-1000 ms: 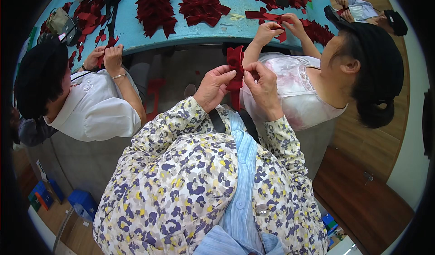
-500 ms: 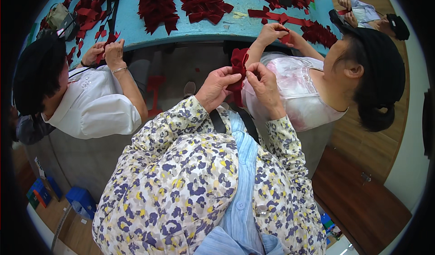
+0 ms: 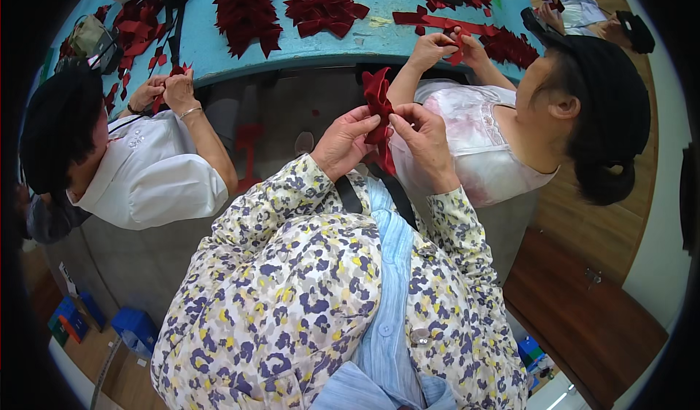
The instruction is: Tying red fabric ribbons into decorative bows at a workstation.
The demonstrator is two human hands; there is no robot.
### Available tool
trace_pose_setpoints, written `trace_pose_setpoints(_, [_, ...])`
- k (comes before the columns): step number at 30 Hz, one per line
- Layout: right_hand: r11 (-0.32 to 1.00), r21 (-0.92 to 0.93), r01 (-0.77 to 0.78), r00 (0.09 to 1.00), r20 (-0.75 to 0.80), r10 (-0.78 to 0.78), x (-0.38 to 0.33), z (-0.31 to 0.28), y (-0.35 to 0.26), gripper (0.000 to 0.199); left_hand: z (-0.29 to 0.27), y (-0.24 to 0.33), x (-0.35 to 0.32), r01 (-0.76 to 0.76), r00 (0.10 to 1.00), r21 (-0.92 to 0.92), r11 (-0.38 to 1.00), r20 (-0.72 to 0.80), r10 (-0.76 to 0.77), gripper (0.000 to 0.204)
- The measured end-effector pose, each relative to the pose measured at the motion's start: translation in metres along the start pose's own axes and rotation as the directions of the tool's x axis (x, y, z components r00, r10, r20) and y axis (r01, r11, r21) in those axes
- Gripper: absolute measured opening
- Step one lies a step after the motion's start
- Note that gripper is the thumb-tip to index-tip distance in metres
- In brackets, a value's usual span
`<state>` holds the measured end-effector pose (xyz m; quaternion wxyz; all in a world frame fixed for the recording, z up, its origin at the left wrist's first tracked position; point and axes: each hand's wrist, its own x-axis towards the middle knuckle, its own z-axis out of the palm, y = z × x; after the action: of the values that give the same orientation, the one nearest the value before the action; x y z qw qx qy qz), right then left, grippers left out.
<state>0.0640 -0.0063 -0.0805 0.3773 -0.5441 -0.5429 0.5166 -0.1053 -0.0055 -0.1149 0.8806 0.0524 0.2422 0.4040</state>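
A dark red velvet ribbon bow (image 3: 376,93) is held up before my chest between both hands. My left hand (image 3: 345,139) pinches its middle from the left side, thumb on top and fingers behind. From the right, my right hand (image 3: 423,139) pinches the same bow at its centre with thumb and forefinger. The loops rise above my fingers and a ribbon tail hangs below them. Whatever lies right between my fingertips is hidden.
Rows of finished-looking red bows (image 3: 324,2) lie on the blue table (image 3: 292,54), with loose ribbon pieces (image 3: 138,27) at its left. One co-worker in white (image 3: 157,180) sits to my left, another (image 3: 474,147) to my right, both handling red ribbon. A blue bin (image 3: 135,328) stands lower left.
The bow has been turned in my fingers, its loops now narrower and tilted left. My right hand has shifted slightly left, closer to the left one. The right co-worker's hands have lifted.
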Motion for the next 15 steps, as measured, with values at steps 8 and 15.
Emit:
trace_pose_setpoints(8, [0.946, 0.297, -0.130, 0.979, 0.188, 0.075, 0.016, -0.017, -0.005, 0.013, -0.008, -0.005, 0.011, 0.073, 0.991, -0.042, 0.996, 0.118, -0.068, 0.025])
trace_pose_setpoints(15, [0.995, 0.028, 0.095, 0.993, -0.079, -0.093, 0.004, -0.017, -0.009, 0.012, 0.005, -0.006, 0.010, 0.011, 0.996, -0.079, 0.997, 0.091, -0.004, 0.027])
